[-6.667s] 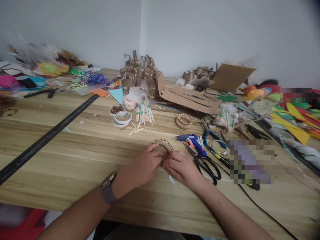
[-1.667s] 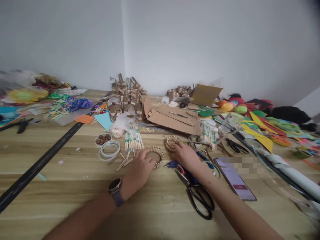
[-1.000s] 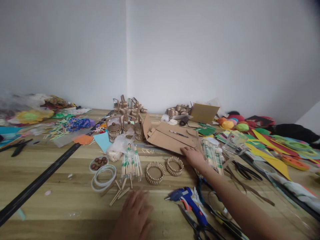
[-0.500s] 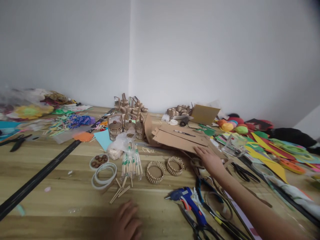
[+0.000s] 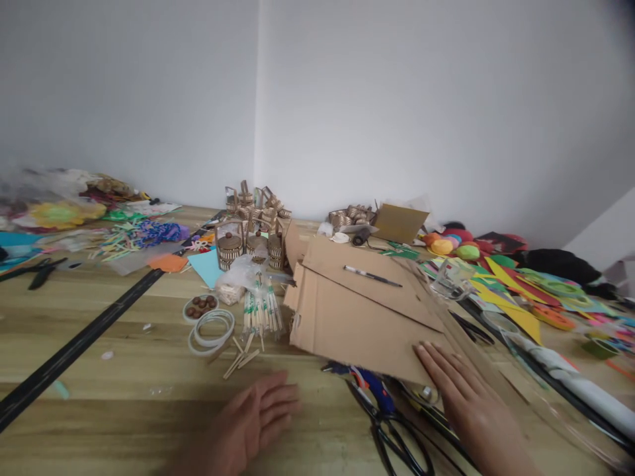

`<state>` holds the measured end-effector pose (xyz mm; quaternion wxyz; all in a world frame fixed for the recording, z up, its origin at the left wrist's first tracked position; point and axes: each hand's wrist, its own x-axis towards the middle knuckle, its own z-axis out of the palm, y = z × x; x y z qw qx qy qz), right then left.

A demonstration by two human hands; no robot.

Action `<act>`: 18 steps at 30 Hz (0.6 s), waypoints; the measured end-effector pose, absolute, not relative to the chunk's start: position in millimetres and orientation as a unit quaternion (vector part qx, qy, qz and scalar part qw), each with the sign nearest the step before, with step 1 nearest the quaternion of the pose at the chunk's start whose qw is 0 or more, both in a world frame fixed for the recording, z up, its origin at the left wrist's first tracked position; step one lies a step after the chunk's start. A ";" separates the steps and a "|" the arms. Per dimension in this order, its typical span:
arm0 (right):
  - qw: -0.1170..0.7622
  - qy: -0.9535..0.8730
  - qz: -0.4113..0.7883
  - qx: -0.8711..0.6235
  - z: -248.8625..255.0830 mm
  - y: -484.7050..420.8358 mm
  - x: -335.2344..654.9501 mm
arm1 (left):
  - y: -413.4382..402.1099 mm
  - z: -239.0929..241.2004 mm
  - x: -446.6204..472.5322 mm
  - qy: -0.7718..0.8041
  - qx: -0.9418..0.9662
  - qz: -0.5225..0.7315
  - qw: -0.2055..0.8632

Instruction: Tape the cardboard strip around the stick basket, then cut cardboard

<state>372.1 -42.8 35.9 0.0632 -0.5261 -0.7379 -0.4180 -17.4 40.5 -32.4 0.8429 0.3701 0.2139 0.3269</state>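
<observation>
Head view: right hand lies flat on the near corner of a large cardboard sheet, fingers stretched out and gripping nothing. The sheet rests tilted over tools at mid worktop. Left hand is low beside it, fingers loosely spread and empty. A pen lies unheld on the upper cardboard layer, and black scissors lie untouched near the right hand. The sheet appears uncut, so work on it seems at an early stage. A blue glue gun is mostly covered by the sheet. The left hand is blurred, so its contact with the worktop is uncertain.
</observation>
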 end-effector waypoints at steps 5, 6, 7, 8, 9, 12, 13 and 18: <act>0.068 -0.749 -0.422 -0.505 33.3 -80.4 346.0 | 28.3 8.4 0.2 0.201 0.242 0.322 0.893; 0.069 -0.752 -0.423 -0.500 32.4 -86.2 342.2 | 24.1 14.2 2.6 0.213 0.234 0.324 0.892; 0.069 -0.756 -0.422 -0.495 31.6 -91.4 338.6 | 19.6 19.2 4.3 0.235 0.231 0.329 0.885; 0.069 -0.760 -0.420 -0.490 30.8 -95.9 335.2 | 15.0 23.4 5.1 0.264 0.231 0.333 0.875; 0.070 -0.763 -0.418 -0.487 30.0 -99.8 331.8 | 10.4 26.8 5.0 0.298 0.231 0.335 0.864; 0.073 -0.774 -0.405 -0.482 27.8 -107.0 320.8 | -1.6 33.4 0.5 0.386 0.225 0.325 0.833; 0.079 -0.775 -0.396 -0.486 27.2 -108.0 316.8 | -5.0 34.0 -2.1 0.405 0.224 0.322 0.826; 0.141 -0.774 -0.359 -0.503 29.9 -109.1 298.9 | -17.7 22.4 -24.9 0.442 0.264 0.345 0.785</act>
